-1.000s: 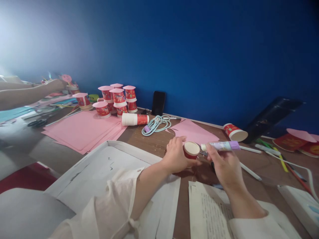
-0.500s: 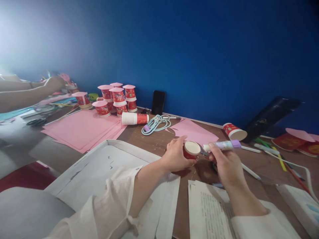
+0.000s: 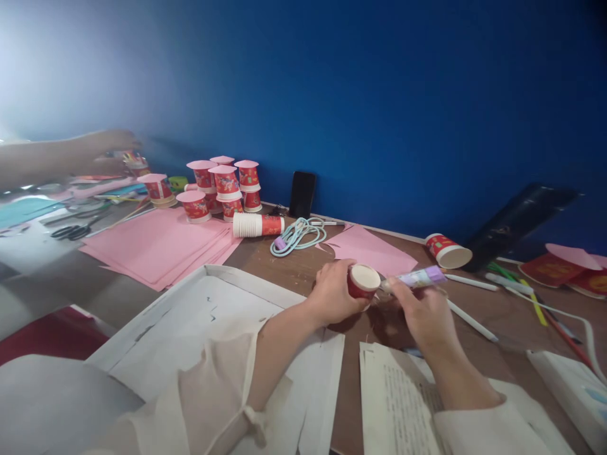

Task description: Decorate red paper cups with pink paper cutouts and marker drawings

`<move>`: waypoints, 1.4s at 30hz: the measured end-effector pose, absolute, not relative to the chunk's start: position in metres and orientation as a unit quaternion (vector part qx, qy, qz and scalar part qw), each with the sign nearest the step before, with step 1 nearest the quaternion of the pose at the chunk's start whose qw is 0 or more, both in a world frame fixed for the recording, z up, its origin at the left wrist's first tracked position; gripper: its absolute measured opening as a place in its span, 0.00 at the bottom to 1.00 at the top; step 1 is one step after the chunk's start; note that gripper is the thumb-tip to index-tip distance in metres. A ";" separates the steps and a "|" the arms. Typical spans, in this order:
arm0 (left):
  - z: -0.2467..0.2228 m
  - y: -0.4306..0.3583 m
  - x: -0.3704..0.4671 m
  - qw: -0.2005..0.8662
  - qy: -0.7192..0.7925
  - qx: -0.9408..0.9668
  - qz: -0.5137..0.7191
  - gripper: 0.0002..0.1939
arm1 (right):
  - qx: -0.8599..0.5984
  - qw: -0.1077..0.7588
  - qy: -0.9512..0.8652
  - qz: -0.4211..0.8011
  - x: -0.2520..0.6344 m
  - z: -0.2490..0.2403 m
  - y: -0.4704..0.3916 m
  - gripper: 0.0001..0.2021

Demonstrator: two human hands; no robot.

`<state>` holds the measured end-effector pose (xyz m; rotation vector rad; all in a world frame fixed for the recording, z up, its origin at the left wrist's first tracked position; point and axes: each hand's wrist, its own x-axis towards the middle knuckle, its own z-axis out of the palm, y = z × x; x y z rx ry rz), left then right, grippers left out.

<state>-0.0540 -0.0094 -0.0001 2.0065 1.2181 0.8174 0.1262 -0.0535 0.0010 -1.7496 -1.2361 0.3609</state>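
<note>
Wrapped round a red paper cup is my left hand, with the cup's pale round end facing up. My right hand grips a white and purple glue stick, whose tip is at the right side of the cup near its pale rim. Behind both hands lies a cut piece of pink paper. Another red cup rests on its side near the wall, to the right. A white pen lies beside my right hand.
Several red cups with pink discs stand behind pink sheets. Nearby are a cup stack, a coiled cable and a phone. Another person's arm reaches in at far left. A white box lid and booklet lie in front.
My right hand and the glue stick have moved left, up against the cup. The cup sits slightly higher. At the left, the other person's arm has shifted, uncovering more of the black scissors.
</note>
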 end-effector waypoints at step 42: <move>0.012 -0.005 -0.068 0.392 0.412 0.795 0.212 0.56 | -0.687 0.487 -0.501 0.200 0.125 0.000 -0.057 0.19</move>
